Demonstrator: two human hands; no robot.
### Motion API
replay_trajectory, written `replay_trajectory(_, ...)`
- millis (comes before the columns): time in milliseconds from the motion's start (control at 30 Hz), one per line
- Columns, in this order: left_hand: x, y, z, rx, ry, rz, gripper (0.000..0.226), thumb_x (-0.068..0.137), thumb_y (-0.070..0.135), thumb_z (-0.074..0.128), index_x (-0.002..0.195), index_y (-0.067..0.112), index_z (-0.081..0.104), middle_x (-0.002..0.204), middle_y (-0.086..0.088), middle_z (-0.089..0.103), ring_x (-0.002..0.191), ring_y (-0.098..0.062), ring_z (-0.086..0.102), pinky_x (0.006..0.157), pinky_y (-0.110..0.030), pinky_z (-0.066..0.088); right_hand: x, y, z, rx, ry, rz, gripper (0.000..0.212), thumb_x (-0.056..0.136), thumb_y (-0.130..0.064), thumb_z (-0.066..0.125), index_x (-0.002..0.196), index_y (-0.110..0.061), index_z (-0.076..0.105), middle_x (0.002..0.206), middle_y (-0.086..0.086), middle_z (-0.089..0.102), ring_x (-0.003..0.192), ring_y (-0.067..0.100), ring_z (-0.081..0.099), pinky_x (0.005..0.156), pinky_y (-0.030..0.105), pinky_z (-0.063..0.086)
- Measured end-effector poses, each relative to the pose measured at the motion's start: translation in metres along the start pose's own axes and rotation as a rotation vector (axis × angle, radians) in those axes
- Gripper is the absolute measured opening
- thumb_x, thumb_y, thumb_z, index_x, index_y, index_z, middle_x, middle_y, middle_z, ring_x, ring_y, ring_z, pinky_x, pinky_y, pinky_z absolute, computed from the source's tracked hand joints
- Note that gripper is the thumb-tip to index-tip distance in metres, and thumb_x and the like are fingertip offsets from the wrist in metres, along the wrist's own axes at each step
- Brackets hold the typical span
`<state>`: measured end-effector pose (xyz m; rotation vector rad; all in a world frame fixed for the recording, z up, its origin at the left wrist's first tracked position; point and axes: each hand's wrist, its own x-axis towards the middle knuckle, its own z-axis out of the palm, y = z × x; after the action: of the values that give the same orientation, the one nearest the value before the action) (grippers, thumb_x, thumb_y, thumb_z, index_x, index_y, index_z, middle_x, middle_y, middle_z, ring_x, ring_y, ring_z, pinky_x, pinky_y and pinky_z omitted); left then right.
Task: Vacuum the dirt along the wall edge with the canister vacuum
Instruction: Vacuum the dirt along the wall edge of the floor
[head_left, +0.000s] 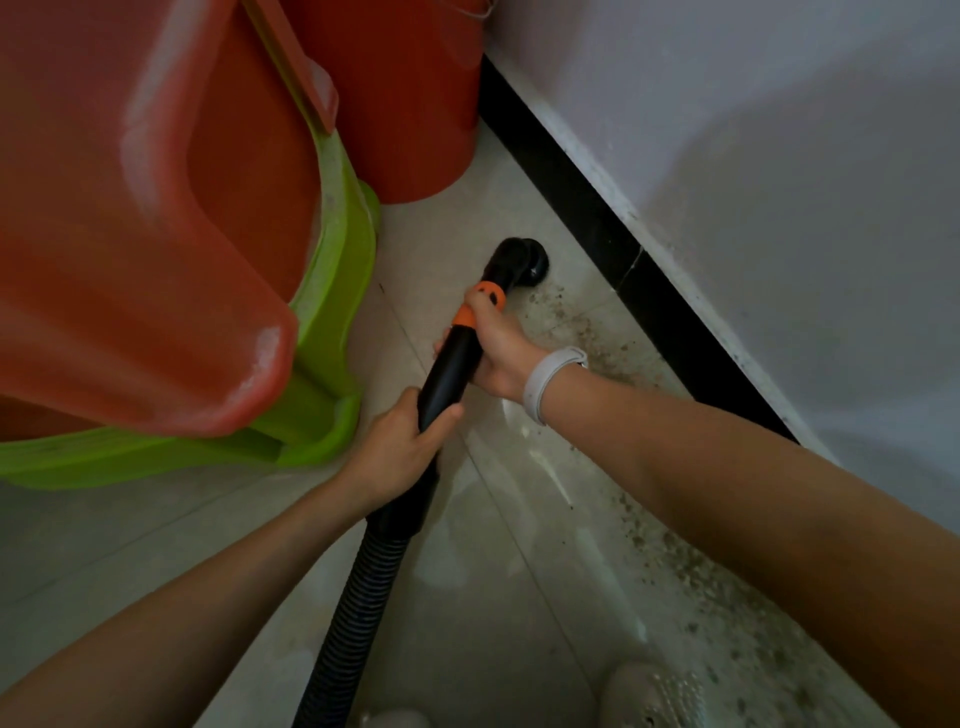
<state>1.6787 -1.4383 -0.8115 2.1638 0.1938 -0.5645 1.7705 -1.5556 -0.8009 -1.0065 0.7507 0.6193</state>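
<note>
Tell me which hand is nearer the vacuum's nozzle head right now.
Right. The right hand grips the wand just behind the nozzle head, by the orange collar; the left hand grips farther back, near the ribbed hose.

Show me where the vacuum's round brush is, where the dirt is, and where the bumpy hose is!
round brush (534, 264), head view, on its black round head touching the floor.
dirt (597, 343), head view, on the specks beside the black baseboard.
bumpy hose (358, 597), head view, on its ribbed middle stretch.

Two hands (405, 441), one hose (363, 597), two red bins (130, 208).
</note>
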Motion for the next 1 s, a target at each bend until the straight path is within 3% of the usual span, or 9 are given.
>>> replay_trajectory(167, -0.016, -0.011, 0.006, 0.018, -0.035, 0.009, 0.024, 0.092, 0.042, 0.052, 0.085, 0.02, 0.046, 0.072, -0.005, 0.066, 0.064, -0.017, 0.065, 0.054, -0.021, 0.046, -0.01, 0.021, -0.011, 0.023, 0.012, 0.01, 0.021, 0.096, -0.031, 0.05, 0.087, -0.013, 0.043, 0.076, 0.01, 0.049, 0.064, 0.023, 0.056, 0.07, 0.037, 0.053)
replay_trajectory(267, -0.022, -0.012, 0.01, -0.023, -0.045, -0.002, 0.027, 0.092, 0.043, 0.052, 0.084, 0.018, 0.048, 0.071, -0.005, 0.066, 0.063, -0.018, 0.065, 0.057, -0.026, 0.049, -0.015, 0.028, -0.014, 0.024, 0.061, -0.006, 0.022, 0.096, -0.031, 0.048, 0.086, -0.012, 0.045, 0.077, 0.009, 0.049, 0.062, 0.022, 0.056, 0.068, 0.037, 0.053)
replay_trajectory(367, -0.031, -0.012, 0.016, -0.123, -0.044, -0.003, 0.027, 0.092, 0.041, 0.053, 0.081, 0.017, 0.048, 0.06, 0.0, 0.064, 0.053, -0.011, 0.063, 0.051, -0.021, 0.049, -0.017, 0.034, -0.016, 0.02, 0.124, -0.009, 0.021, 0.096, -0.03, 0.047, 0.086, -0.012, 0.045, 0.08, 0.008, 0.048, 0.061, 0.02, 0.055, 0.062, 0.033, 0.053)
replay_trajectory(467, -0.036, -0.011, 0.017, -0.194, -0.02, -0.011, 0.025, 0.093, 0.039, 0.052, 0.081, 0.017, 0.047, 0.061, 0.001, 0.062, 0.051, -0.013, 0.063, 0.053, -0.026, 0.051, -0.018, 0.036, -0.011, 0.018, 0.153, -0.026, 0.021, 0.093, -0.026, 0.049, 0.079, -0.011, 0.045, 0.072, 0.008, 0.049, 0.057, 0.02, 0.053, 0.056, 0.031, 0.051)
replay_trajectory(600, -0.028, -0.003, 0.008, -0.222, 0.095, -0.016, 0.025, 0.093, 0.038, 0.052, 0.085, 0.015, 0.048, 0.065, -0.002, 0.062, 0.051, -0.015, 0.062, 0.05, -0.028, 0.051, -0.009, 0.027, 0.016, -0.068, 0.12, -0.098, 0.027, 0.092, -0.029, 0.049, 0.075, -0.008, 0.046, 0.058, 0.008, 0.049, 0.047, 0.02, 0.051, 0.052, 0.03, 0.049)
replay_trajectory(733, -0.019, 0.0, -0.002, -0.226, 0.179, -0.046, 0.032, 0.093, 0.041, 0.05, 0.097, 0.009, 0.047, 0.075, -0.013, 0.064, 0.064, -0.026, 0.064, 0.059, -0.038, 0.052, 0.003, 0.021, 0.041, -0.169, 0.031, -0.087, 0.031, 0.092, -0.035, 0.051, 0.081, -0.006, 0.05, 0.061, 0.009, 0.054, 0.05, 0.021, 0.054, 0.054, 0.032, 0.049)
replay_trajectory(867, -0.013, -0.005, -0.01, -0.186, 0.116, -0.035, 0.03, 0.095, 0.039, 0.048, 0.099, 0.009, 0.046, 0.075, -0.015, 0.063, 0.064, -0.026, 0.063, 0.062, -0.038, 0.051, 0.009, 0.023, 0.044, -0.164, 0.017, -0.064, 0.03, 0.092, -0.035, 0.052, 0.082, -0.007, 0.048, 0.062, 0.01, 0.055, 0.051, 0.022, 0.055, 0.052, 0.033, 0.049)
replay_trajectory(1000, -0.013, -0.006, -0.008, -0.212, 0.028, 0.023, 0.022, 0.096, 0.034, 0.048, 0.092, 0.013, 0.044, 0.057, -0.005, 0.06, 0.049, -0.019, 0.061, 0.054, -0.034, 0.05, 0.006, 0.023, 0.034, -0.103, 0.071, -0.08, 0.028, 0.092, -0.031, 0.05, 0.08, -0.006, 0.048, 0.055, 0.008, 0.052, 0.046, 0.02, 0.053, 0.05, 0.031, 0.049)
